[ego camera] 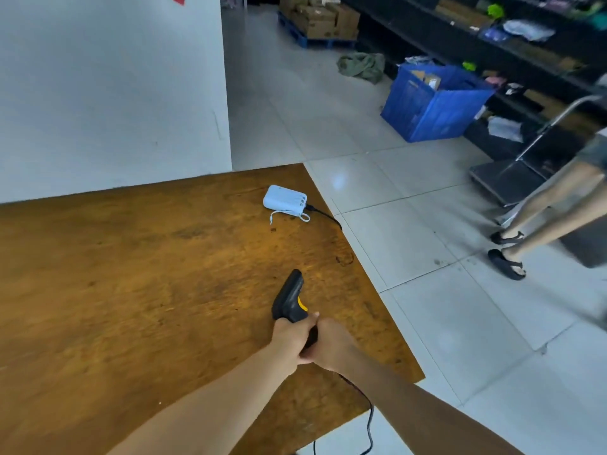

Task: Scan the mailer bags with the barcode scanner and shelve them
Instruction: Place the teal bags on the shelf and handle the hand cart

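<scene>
Looks early: left hand (290,339) & right hand (331,343) both have fingers curled round the barcode scanner (289,298) handle over the table (131,274), nr its rt edge, w/ no mailer bags on it, so scanning & shelving seem yet to do.

I see a worn brown wooden surface (131,290) with its right edge against the pale tiled floor (427,241). Near the far corner lies a white power bank (285,200). A black cable (325,216) is plugged into it and runs off the edge. The barcode scanner (290,300), gripped by the left hand (290,339) and right hand (331,346), is low over the wood; I cannot tell whether it touches. On the floor stand a blue crate (433,103), a pallet of cardboard boxes (318,21) and a platform trolley (505,182).
</scene>
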{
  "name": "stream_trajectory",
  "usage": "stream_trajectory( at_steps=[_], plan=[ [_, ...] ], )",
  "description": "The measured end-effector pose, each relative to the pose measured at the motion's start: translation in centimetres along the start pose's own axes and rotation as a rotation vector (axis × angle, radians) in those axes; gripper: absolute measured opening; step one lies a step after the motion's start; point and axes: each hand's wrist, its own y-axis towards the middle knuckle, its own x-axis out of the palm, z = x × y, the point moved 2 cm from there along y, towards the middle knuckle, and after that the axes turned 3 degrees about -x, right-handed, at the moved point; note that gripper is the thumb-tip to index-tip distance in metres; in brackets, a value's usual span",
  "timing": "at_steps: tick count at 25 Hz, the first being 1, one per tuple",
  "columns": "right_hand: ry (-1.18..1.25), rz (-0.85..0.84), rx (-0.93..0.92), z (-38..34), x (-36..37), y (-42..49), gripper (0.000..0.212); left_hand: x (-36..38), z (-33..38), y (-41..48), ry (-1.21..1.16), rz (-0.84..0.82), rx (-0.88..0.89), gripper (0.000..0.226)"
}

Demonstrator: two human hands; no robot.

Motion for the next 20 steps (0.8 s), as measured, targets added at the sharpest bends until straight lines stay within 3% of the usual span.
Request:
stream_trajectory(
  at_steps=[4, 7, 8, 11, 12, 14, 18, 20],
  plan=[
    [0.209, 0.267, 0.066, 2.2, -4.1, -0.4, 0.057, 3.9, 4.3, -1.3, 0.065, -0.055, 0.164, 0.024],
    [0.344, 0.482, 0.07, 3.1, -7.6, -1.0, 0.079, 5.6, 8.2, -2.2, 0.016, -0.138, 0.231, 0.036],
    [0.364, 0.48, 0.081, 3.6, -8.5, -0.9, 0.076, 5.8, 9.7, -2.4, -0.04, -0.16, 0.244, 0.04],
    [0.292, 0.391, 0.185, 6.0, -10.0, -0.4, 0.019, 5.2, 14.4, -3.0, -0.192, -0.197, 0.294, 0.031],
    [0.218, 0.403, 0.247, 7.2, -10.5, -0.2, 0.013, 4.6, 15.9, -3.2, -0.219, -0.19, 0.321, 0.025],
    [0.059, 0.394, 0.38, 9.6, -11.9, -0.1, 0.017, 2.8, 18.3, -3.1, -0.246, -0.145, 0.363, 0.022],
    [-0.155, 0.434, 0.576, 14.0, -16.4, -0.1, 0.011, -2.2, 20.4, -1.6, -0.258, -0.006, 0.398, 0.037],
    [-0.204, 0.524, 0.623, 15.5, -18.8, 0.3, 0.023, -4.6, 19.9, -0.6, -0.248, 0.027, 0.362, 0.036]
  ],
)
